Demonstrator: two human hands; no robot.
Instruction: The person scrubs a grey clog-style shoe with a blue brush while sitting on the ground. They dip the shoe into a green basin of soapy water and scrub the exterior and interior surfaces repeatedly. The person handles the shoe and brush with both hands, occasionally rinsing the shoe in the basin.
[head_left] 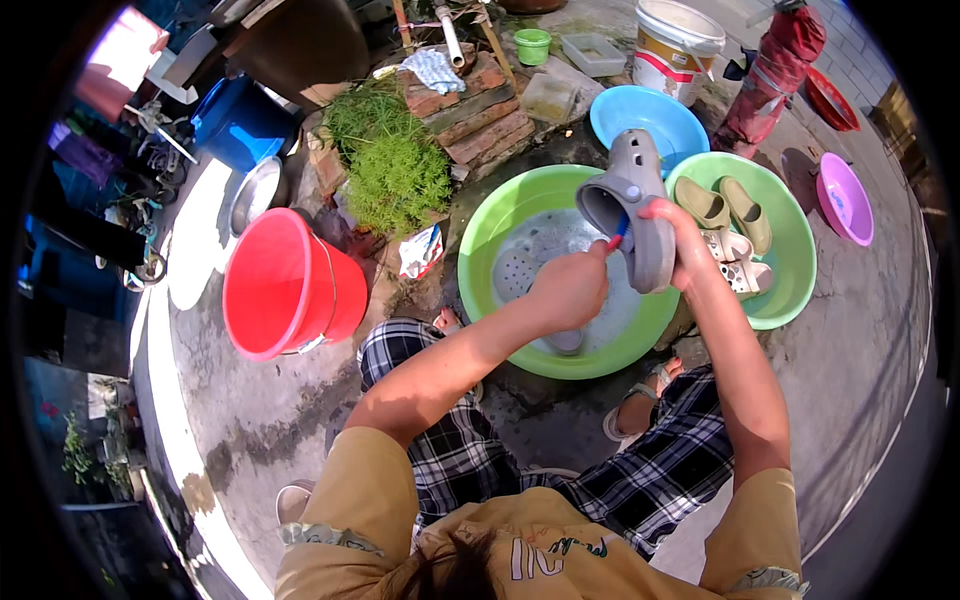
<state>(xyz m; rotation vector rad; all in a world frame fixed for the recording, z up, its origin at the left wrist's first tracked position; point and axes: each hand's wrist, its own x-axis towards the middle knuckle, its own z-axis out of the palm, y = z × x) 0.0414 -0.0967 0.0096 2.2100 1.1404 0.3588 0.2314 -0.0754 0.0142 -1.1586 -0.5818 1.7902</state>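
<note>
Concrete (pixel 250 405) bore a green basin (pixel 478 265), likely for drips — above, right hand (pixel 687 245) clamped fingers round a gray clog (pixel 653 255), left hand (pixel 572 288) round a brush (pixel 620 230)

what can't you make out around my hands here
In the head view:
Red and blue tool: far end, hidden inside the grey clog.
Right hand: most fingers, hidden behind the clog.
Grey shoe parts in the green tub: one shoe or two unclear; left hand and wrist block between.

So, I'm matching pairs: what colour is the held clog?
The clog is grey, in the head view.
</note>
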